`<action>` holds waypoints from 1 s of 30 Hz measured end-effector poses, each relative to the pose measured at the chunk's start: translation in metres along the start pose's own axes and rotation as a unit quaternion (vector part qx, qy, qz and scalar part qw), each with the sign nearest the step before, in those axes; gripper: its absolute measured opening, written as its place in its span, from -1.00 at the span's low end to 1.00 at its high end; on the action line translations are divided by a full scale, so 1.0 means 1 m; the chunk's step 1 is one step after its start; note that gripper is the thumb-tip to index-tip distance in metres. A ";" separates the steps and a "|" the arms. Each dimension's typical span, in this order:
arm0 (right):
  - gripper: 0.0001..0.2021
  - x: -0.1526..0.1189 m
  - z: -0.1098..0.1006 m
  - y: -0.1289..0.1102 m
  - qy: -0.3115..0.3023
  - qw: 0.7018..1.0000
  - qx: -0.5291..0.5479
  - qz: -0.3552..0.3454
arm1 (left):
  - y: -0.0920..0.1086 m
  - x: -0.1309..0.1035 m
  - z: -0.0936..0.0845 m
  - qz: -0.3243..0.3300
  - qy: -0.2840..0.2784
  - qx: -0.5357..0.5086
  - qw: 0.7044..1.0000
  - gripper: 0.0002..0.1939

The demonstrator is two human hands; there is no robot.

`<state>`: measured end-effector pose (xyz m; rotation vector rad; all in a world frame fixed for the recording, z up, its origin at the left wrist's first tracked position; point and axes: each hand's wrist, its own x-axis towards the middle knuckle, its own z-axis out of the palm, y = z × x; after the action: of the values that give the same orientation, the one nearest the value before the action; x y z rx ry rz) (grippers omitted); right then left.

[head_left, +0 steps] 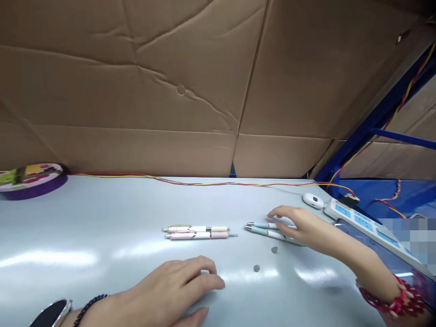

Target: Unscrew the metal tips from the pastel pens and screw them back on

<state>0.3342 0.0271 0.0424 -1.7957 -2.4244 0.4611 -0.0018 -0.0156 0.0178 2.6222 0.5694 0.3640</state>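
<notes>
My right hand (299,223) reaches over two pens on the right, its thumb and fingers apart. One is a blue and white pen (260,225), the other a green and white pen (259,230); the hand partly covers both. My left hand (170,290) rests low near the table's front with loosely bent, spread fingers, holding nothing. Beyond it, a yellow and white pen (195,229) and a pink and white pen (197,235) lie side by side. Two small silver cone-shaped pen tips (274,250) (256,268) sit apart between my hands.
Cardboard (153,91) walls off the back of the pale table (102,218). Red and yellow wires (204,184) run along its rear edge. A white power strip (363,222) with a white plug-in device (313,200) is on the right. At far left sits a round purple-sided box (37,186).
</notes>
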 end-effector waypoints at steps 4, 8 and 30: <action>-0.69 -0.001 0.001 -0.004 -0.017 1.000 0.011 0.007 | -0.001 0.000 0.001 -0.003 -0.006 -0.002 1.000 -0.51; -0.76 0.000 0.002 -0.010 -0.016 1.000 0.005 0.016 | -0.002 -0.002 0.002 0.000 -0.001 -0.004 1.000 -0.52; -0.65 -0.008 0.000 -0.035 0.017 0.993 -0.064 0.099 | -0.023 0.004 0.009 -0.123 0.103 0.158 0.974 -0.65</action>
<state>0.3042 0.0103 0.0534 -2.0893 -2.3134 0.2926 -0.0032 0.0023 -0.0001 2.7832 1.0913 0.5044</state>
